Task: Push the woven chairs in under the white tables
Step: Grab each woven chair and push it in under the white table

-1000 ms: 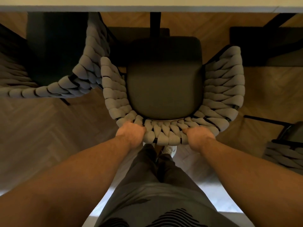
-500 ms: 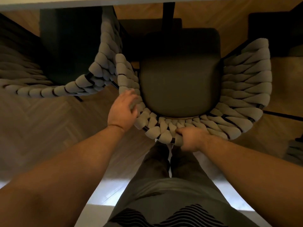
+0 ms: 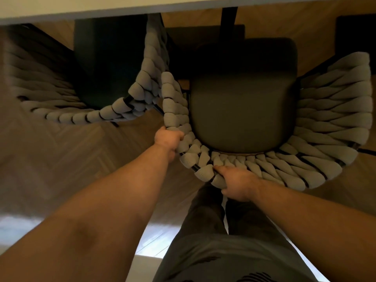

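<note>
A woven chair [image 3: 317, 127] with a grey rope back and a dark seat cushion stands directly below me, its front under the edge of the white table [image 3: 101, 7]. My left hand [image 3: 167, 140] grips the left curve of the chair's woven back. My right hand [image 3: 237, 185] holds the rear of the same back near its middle. A second woven chair [image 3: 140, 92] stands to the left, its right side touching the one I hold, its seat partly under the table.
A black table leg [image 3: 228, 19] drops behind the held chair's seat. Herringbone wood floor [image 3: 61, 159] spreads to the left. My legs in dark trousers [image 3: 213, 241] stand right behind the chair. Another dark shape [image 3: 354, 33] sits at far right.
My left hand has gone from the rear of the chair back to its left curve and closed on it. The chair has shifted right in view and turned slightly.
</note>
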